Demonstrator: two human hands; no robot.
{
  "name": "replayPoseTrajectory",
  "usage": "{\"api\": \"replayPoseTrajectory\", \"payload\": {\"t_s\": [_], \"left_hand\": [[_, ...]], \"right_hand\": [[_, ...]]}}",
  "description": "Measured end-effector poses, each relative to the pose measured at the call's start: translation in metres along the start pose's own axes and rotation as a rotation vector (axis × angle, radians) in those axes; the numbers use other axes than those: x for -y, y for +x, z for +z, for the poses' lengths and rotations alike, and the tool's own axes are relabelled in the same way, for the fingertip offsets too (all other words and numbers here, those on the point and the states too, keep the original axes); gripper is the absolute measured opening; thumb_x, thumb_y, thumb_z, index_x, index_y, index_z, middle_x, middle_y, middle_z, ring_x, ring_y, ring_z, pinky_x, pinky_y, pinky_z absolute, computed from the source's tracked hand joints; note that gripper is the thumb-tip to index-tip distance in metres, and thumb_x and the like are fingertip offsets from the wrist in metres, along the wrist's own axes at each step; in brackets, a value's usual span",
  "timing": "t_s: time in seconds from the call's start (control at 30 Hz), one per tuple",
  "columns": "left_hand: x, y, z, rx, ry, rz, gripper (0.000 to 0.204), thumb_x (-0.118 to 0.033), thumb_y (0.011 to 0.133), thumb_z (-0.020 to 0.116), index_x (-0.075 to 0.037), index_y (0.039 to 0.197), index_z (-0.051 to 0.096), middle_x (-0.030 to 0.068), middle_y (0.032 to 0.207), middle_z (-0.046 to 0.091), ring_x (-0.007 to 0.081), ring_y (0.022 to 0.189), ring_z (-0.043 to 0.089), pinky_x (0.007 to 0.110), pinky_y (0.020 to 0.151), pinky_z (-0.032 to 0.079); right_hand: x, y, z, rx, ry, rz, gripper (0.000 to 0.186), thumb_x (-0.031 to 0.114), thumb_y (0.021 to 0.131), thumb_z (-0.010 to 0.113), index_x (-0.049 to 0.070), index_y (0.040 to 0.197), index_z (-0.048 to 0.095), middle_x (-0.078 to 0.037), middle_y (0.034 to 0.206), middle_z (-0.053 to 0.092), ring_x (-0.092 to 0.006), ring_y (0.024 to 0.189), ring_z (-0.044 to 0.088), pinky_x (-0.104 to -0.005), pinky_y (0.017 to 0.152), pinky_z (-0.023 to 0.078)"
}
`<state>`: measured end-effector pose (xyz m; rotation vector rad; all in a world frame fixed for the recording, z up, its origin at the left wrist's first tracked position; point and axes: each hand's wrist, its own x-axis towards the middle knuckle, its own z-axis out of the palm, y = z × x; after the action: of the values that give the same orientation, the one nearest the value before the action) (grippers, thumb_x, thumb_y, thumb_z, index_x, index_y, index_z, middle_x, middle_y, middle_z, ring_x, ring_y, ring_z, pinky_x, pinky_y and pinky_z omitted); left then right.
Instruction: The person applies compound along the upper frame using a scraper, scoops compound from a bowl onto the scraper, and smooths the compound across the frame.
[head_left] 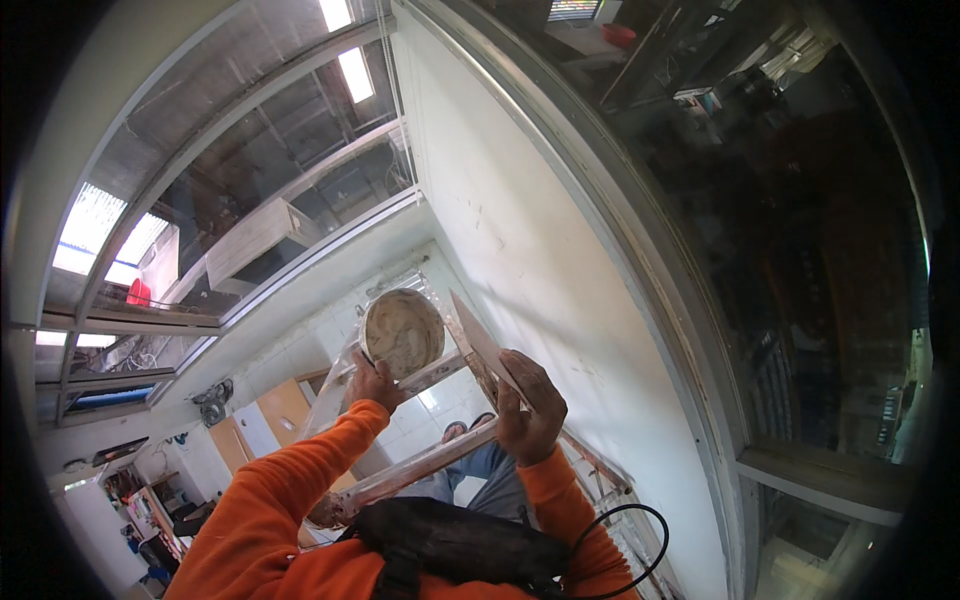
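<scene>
A round bucket (364,330) stands open in front of the person, holding a beige, paste-like mass with a swirled surface. Just beside its right rim is a flat blade (478,335), its long axis slanting from the right hand (532,408) up and leftward, the narrow tip pointing away from the person. The two hands are apart: the right is closed around the blade's near end, while the left hand (373,384) is at the bucket's near-left rim; whether it grips the rim, I cannot tell. A smeared ladder (420,466) spans the space below, one bar passing just under the bucket; what bears the bucket is unclear. A pale, marked wall (560,260) rises along the right, bordered by dark glass (800,220). Framed windows (250,200) fill the upper left; light floor tiles (425,405) and orange-brown panels (285,410) lie lower down.
</scene>
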<state>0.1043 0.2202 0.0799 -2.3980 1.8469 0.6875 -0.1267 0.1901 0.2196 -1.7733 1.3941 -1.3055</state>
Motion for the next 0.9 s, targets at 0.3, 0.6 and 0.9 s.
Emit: {"api": "replayPoseTrajectory", "payload": {"t_s": [0.3,0.6,0.9], "left_hand": [[0.015,0.009,0.019,0.019,-0.153,-0.140,0.067,-0.035,0.076,0.066,0.002,0.120,0.032,0.0270,0.099,0.058,0.0451,0.089,0.059,0.053,0.077,0.047],[0.004,0.004,0.016,-0.031,-0.039,-0.014,0.044,-0.023,0.066,0.074,-0.003,0.099,0.053,0.0245,0.114,0.040,0.0442,0.087,0.060,0.050,0.070,0.051],[-0.005,0.014,0.001,0.079,-0.426,-0.472,0.045,-0.028,0.084,0.046,-0.004,0.119,0.031,0.0296,0.088,0.061,0.0473,0.080,0.060,0.055,0.071,0.046]], "right_hand": [[0.010,0.006,0.002,0.174,-0.040,0.028,0.028,0.011,0.090,0.056,0.002,0.115,0.061,-0.019,0.107,0.064,-0.0311,0.097,0.064,-0.0356,0.084,0.050],[0.008,0.015,0.007,0.378,0.073,0.140,0.047,0.009,0.085,0.061,0.016,0.131,0.051,-0.018,0.118,0.059,-0.0351,0.105,0.060,-0.0370,0.085,0.051],[0.004,0.020,0.006,0.494,-0.029,0.092,0.033,0.000,0.084,0.050,0.001,0.115,0.062,-0.024,0.112,0.060,-0.0394,0.106,0.059,-0.0414,0.088,0.049]]}}
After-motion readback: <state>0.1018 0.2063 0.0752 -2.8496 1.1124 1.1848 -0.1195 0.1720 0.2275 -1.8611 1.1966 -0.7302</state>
